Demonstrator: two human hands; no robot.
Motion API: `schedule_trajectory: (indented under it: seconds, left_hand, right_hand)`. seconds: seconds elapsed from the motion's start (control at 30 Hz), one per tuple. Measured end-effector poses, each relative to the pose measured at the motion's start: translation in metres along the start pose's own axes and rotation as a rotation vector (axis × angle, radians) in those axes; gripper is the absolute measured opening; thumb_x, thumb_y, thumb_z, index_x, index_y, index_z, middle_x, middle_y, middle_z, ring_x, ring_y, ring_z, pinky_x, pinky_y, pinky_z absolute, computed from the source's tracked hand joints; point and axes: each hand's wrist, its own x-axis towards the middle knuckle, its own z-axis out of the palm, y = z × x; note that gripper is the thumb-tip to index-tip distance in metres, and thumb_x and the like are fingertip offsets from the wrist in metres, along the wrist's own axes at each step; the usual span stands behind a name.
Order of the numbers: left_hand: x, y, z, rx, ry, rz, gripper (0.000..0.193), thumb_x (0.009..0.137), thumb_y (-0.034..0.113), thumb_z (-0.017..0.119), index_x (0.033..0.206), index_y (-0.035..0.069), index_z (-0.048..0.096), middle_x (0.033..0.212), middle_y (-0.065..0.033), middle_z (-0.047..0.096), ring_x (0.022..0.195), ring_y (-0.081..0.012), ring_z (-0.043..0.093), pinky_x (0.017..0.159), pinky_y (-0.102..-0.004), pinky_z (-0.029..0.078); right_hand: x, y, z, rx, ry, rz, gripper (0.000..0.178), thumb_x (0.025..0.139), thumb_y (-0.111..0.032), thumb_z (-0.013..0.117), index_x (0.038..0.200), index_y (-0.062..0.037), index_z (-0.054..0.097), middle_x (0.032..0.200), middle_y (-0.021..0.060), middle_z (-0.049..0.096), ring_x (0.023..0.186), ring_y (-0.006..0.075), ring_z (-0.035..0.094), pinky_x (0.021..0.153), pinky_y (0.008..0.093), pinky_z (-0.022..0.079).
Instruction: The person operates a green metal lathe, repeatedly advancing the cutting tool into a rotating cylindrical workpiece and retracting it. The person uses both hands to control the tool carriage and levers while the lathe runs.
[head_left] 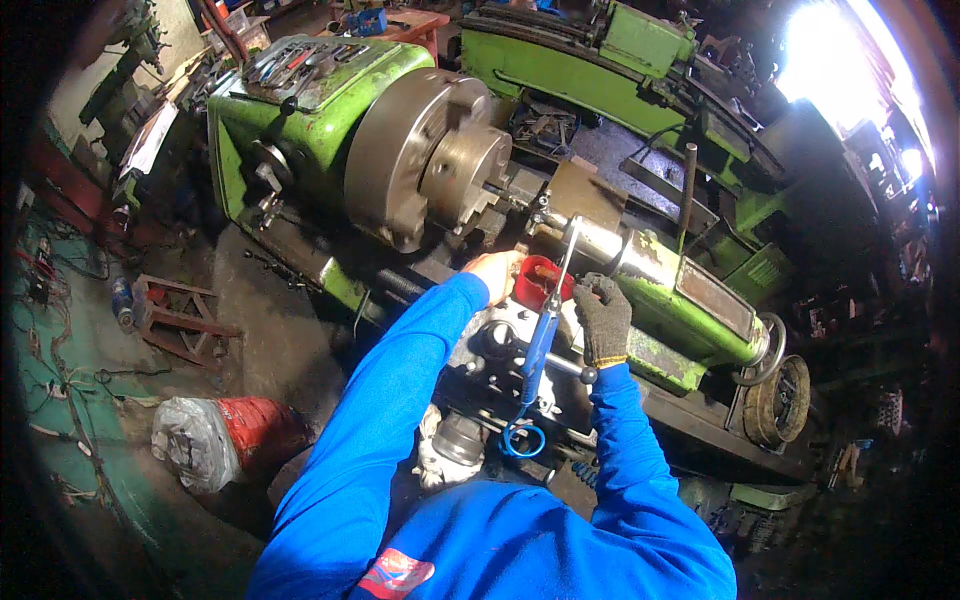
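Observation:
My left hand (pixel 495 277) is bare, its fingers closed at the left edge of a small red cup (pixel 532 291) with something brownish inside. On the cup's other side, my right hand (pixel 605 322) wears a dark knit glove with its fingers curled; what they grip is hidden. Between my hands stands a blue-handled air gun (pixel 539 352) with a long thin metal nozzle and a curled blue hose below. Just beyond my hands lies the green lathe, its big chuck (pixel 400 160) blurred around a round metal workpiece (pixel 468 175). The tailstock (pixel 690 295) extends to the right.
Hand tools lie on the headstock top (pixel 300 70). A second green machine (pixel 560 65) stands behind. At lower left are a red and white sack (pixel 230 435), a rusty metal stand (pixel 185 315) and loose cables. A handwheel (pixel 765 350) projects at the right.

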Motion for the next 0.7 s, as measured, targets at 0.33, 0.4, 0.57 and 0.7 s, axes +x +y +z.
schedule_trajectory:
  seconds: [0.33,0.4,0.57,0.7]
  left_hand:
    - [0.008,-0.020,0.015,0.012,0.093,0.019,0.049,0.094,0.009,0.059,0.143,0.015,0.063,0.109,-0.0211,0.075,0.100,-0.0378,0.073,0.088,-0.0460,0.056]
    - [0.009,-0.019,0.017,0.031,0.111,0.012,0.049,0.094,0.010,0.060,0.142,0.016,0.063,0.109,-0.0218,0.075,0.100,-0.0385,0.073,0.089,-0.0470,0.055]
    - [0.006,-0.019,0.015,0.023,0.127,0.006,0.047,0.093,0.010,0.060,0.140,0.017,0.064,0.109,-0.0225,0.075,0.102,-0.0403,0.072,0.089,-0.0487,0.055]
    - [0.002,-0.005,0.005,0.028,0.034,-0.053,0.047,0.095,0.013,0.061,0.142,0.017,0.062,0.124,-0.0221,0.073,0.117,-0.0424,0.069,0.103,-0.0514,0.054]
  right_hand:
    - [-0.009,-0.028,0.017,-0.369,-0.128,-0.154,0.034,0.089,-0.020,0.076,0.121,-0.0067,0.077,0.127,0.0180,0.074,0.120,0.0337,0.070,0.103,0.0404,0.055]
    - [-0.010,-0.026,0.019,-0.292,-0.146,-0.143,0.033,0.089,-0.020,0.077,0.119,-0.0059,0.077,0.124,0.0180,0.075,0.118,0.0335,0.071,0.102,0.0402,0.056]
    - [-0.011,-0.017,0.025,-0.196,-0.105,-0.129,0.030,0.091,-0.019,0.077,0.116,-0.0036,0.078,0.119,0.0179,0.077,0.113,0.0305,0.074,0.098,0.0382,0.057]
    - [-0.006,-0.015,0.027,-0.033,-0.052,0.042,0.027,0.091,-0.018,0.077,0.113,-0.0009,0.078,0.109,0.0130,0.078,0.097,0.0225,0.075,0.089,0.0338,0.057]
